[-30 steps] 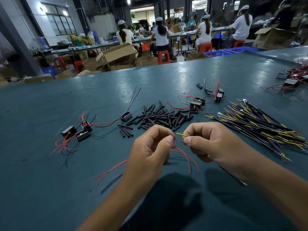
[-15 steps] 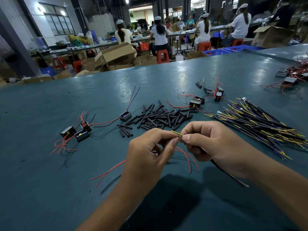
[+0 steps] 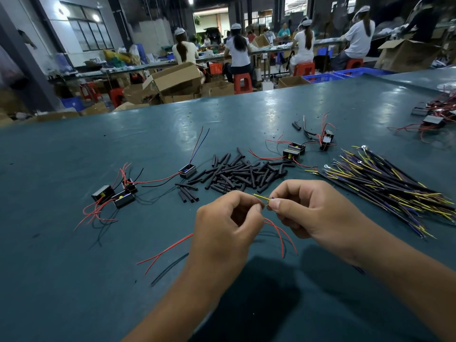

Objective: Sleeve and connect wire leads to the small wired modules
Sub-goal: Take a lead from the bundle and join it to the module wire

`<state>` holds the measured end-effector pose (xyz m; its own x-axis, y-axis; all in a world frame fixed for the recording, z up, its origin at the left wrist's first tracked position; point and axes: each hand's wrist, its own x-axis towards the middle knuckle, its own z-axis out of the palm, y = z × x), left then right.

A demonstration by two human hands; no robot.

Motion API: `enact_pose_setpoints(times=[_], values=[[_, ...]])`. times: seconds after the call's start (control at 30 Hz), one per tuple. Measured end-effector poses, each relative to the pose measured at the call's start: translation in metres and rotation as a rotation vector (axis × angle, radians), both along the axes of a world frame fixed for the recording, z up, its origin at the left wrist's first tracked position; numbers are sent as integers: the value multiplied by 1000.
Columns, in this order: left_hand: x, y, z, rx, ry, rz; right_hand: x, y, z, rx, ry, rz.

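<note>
- Factory hall behind, seated workers at long benches; teal worktop in front.
- Left hand, grip clamped on red wire leads trailing beneath toward the worktop.
- Right hand, grip pinching a yellow wire, its tip bridging the fingertips of both hands.
- Black sleeves heaped just beyond the hands.
- Small modules left, more behind the heap.
- Bundle of yellow-tipped leads right.
</note>
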<state>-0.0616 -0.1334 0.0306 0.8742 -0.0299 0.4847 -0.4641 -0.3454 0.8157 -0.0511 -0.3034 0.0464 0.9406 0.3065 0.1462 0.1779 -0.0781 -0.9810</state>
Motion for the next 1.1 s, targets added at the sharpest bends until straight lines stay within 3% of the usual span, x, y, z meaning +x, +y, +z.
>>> enact_pose_setpoints(times=[0.07, 0.13, 0.3, 0.37, 0.5, 0.57, 0.63, 0.9, 0.97, 1.1], values=[[1, 0, 3, -221, 240, -92, 2, -1, -2, -34, -31, -6], [3, 1, 4, -335, 366, -151, 3, -4, -2, -156, -141, -41], [4, 4, 7, -381, 425, -221, 5, -7, -3, -278, -269, -77], [4, 6, 5, -284, 351, -198, 5, -6, -3, -289, -238, -69], [4, 8, 1, 234, -167, -5, 3, -3, 0, -32, 12, 14], [6, 8, 0, 305, -303, 23, 2, -4, 2, 72, 95, 46], [4, 7, 2, 175, -179, -28, 2, -3, 4, 98, 87, 49], [0, 15, 23, -546, 899, -562, -2, -3, 2, -111, -231, 0], [-1, 15, 22, -541, 884, -590, -3, -2, 2, -112, -230, 12], [0, 10, 16, -341, 531, -424, -1, -4, 1, -80, -166, 30]])
